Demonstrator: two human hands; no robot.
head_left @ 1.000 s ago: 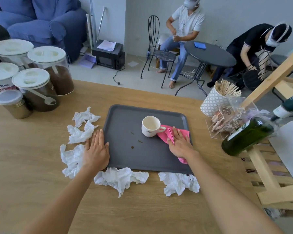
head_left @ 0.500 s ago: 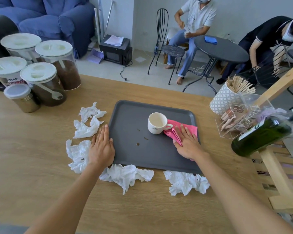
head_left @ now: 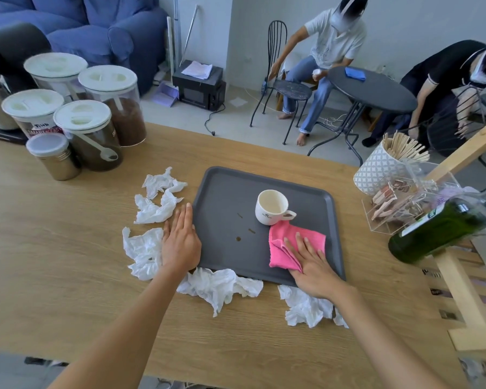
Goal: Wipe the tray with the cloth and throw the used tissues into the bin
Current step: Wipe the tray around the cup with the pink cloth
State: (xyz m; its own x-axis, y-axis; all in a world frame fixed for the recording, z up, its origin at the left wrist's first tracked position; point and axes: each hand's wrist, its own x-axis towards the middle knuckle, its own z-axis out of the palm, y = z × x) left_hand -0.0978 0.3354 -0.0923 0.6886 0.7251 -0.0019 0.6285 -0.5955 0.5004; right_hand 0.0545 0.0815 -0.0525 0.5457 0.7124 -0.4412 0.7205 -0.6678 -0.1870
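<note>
Right hand (head_left: 312, 265) flat, fingers spread, pressing pink cloth (head_left: 292, 244) onto dark grey plastic tray (head_left: 222, 192) nr its front-right corner, to wipe. Left hand (head_left: 180, 242) open, palm down at tray's left edge, prob. bracing it. Crumpled white tissues (head_left: 216, 284) lie along front & left edges.
</note>
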